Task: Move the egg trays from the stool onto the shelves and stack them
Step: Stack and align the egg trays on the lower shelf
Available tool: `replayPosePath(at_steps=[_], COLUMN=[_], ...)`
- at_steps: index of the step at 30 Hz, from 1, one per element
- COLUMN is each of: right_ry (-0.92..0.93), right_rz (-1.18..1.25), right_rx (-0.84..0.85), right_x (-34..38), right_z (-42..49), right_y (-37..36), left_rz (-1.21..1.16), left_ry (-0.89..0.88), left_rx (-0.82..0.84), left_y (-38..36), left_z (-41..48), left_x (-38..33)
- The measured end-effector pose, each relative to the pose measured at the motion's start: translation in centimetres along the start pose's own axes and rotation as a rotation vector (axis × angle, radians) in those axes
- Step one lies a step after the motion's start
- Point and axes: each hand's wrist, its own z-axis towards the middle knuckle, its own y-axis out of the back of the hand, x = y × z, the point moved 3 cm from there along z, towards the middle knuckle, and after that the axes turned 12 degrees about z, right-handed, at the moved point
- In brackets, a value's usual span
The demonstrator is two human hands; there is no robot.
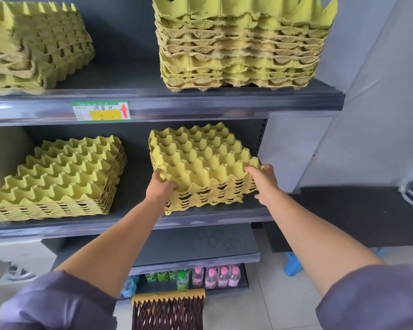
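A stack of yellow-green egg trays (200,158) sits on the right half of the middle shelf (129,225). My left hand (161,186) grips the stack's near left corner, thumb on the top tray. My right hand (264,181) holds the near right corner, fingers curled along the stack's side. The top tray lies slightly skewed over the ones beneath. A second stack of egg trays (62,175) rests on the left of the same shelf. The stool is a blue shape (292,263) low at the right, mostly hidden by my right arm.
On the upper shelf (200,103) stand a tall tray stack (241,44) at the right and another tray stack (34,44) at the left. A price label (101,111) hangs on its edge. Bottles (215,276) fill the bottom shelf. A dark counter (367,215) juts out at the right.
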Motion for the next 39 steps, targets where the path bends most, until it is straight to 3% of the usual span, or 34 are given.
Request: replayPosePath(at_steps=[11, 16, 21, 25, 29, 32, 34, 39], right_ry=[0.12, 0.105, 0.094, 0.062, 0.062, 0.072, 0.129, 0.245], right_rz=[0.072, 0.091, 0.063, -0.059, -0.35, -0.339, -0.373, -0.724], right_rx=[-0.181, -0.196, -0.204, -0.154, -0.151, -0.105, -0.053, 0.082], right_x=[0.1, -0.8, -0.9, -1.8, -2.2, -2.0, -1.8, -2.5], right_z=[-1.6, -1.9, -1.1, -0.5, 0.1, 0.7, 0.8, 1.3], right_y=[-0.7, -3.3, -4.5, -5.5, -5.2, -4.8, -5.0, -5.4], left_rz=[-0.017, -0.149, -0.133, -0.152, -0.09, -0.093, -0.053, -0.046], left_ry=[-0.122, -0.111, -0.072, -0.043, 0.004, 0.058, 0.07, 0.036], left_rx=[0.041, 0.003, 0.007, 0.02, 0.1, 0.114, 0.118, 0.11], left_y=[1.7, 3.6, 3.7, 3.4, 2.7, 2.5, 2.3, 1.9], left_z=[0.5, 2.8, 4.9, 5.8, 6.3, 6.5, 6.5, 6.7], left_x=[-1.5, -3.4, -1.9, -0.2, 1.4, 1.6, 1.6, 2.2])
